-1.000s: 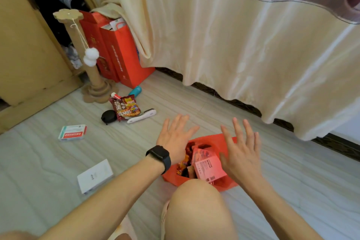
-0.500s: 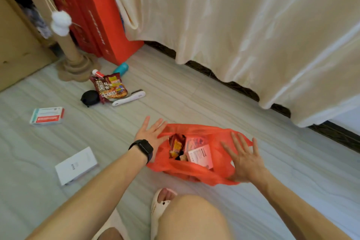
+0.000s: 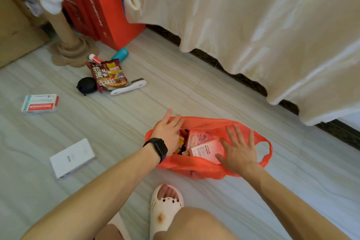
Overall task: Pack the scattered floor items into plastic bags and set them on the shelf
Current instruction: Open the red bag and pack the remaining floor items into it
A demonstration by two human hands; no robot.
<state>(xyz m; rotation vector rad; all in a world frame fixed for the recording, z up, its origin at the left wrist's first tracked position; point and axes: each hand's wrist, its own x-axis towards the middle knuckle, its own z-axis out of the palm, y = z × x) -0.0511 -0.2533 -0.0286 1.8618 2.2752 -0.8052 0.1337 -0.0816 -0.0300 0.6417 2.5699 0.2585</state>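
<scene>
Some things are packed in the orange bag (image 3: pixel 185 166), touched by the flat, empty left hand (image 3: pixel 168 134) and right hand (image 3: pixel 238 150); the noodle pack (image 3: pixel 109 75) is left at ten o'clock.

Single view: the head camera, worn on the person's head, faces forward and steeply down at the floor (image 3: pixel 214 87). The lens is wide-angle.

Range is close. The left forearm (image 3: pixel 109 185) enters at 7 o'clock and the right forearm (image 3: pixel 288 200) at 5 o'clock. The left hand (image 3: pixel 168 134) and right hand (image 3: pixel 239 152) lie just below frame centre, at the orange plastic bag (image 3: pixel 194 165).

Directly beneath the lens, at 6 o'clock, are a knee (image 3: pixel 194 224) and a slipper (image 3: pixel 165 206).

The far field ends at the curtain (image 3: pixel 253 15), from 12 to 3 o'clock, and at the red paper bags (image 3: pixel 101 6), at 11 o'clock
</scene>
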